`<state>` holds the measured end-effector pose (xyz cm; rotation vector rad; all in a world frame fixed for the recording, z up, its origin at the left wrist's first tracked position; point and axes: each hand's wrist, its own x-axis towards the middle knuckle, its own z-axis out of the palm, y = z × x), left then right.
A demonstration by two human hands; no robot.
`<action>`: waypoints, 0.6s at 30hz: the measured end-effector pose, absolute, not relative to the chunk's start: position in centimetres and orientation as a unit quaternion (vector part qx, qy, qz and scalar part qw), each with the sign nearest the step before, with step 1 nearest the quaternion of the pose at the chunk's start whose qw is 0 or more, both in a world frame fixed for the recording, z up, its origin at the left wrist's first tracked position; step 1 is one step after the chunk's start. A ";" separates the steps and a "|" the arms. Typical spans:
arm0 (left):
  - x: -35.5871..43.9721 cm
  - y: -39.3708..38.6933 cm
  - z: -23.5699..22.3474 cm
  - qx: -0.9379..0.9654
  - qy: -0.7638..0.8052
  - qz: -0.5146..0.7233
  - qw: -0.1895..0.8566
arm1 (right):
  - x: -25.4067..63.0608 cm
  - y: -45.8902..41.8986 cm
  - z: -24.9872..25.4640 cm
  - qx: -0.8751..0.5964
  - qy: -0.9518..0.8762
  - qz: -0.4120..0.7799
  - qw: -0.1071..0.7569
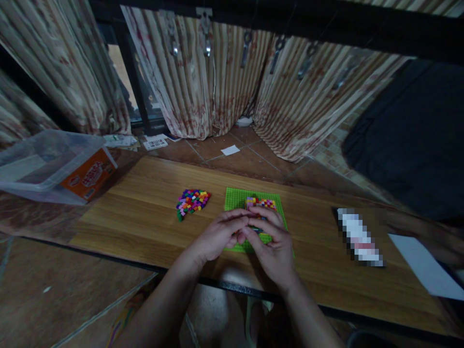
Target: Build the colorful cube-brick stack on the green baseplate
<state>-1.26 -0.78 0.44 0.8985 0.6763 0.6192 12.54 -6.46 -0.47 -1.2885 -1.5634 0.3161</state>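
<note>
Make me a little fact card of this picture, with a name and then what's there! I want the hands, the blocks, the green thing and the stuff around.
Left hand: fingertips meeting the other hand's
Right hand: fingers curled over the green plate
Held piece: can't tell, the fingers hide it
Green plate: studded, on the wooden table, partly behind the hands
Blocks on plate: small, many colours
Loose blocks: colourful pile, left of the plate
Clear tub: far left, orange label
Curtains: striped, behind the table

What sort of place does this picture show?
Probably a room in a home: striped curtains hang beyond a wood-grain table, the floor is tiled, and colourful toy bricks lie heaped.
</note>
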 end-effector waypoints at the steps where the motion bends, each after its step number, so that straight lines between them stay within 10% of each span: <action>1: -1.2 -0.8 0.4 0.421 0.316 0.289 0.800 | 12.6 -6.5 -0.5 -0.535 -0.652 0.131 0.520; 18: -1.0 -0.7 1.1 0.391 0.335 0.289 0.807 | 12.6 -6.3 -0.5 -0.557 -0.628 0.104 0.533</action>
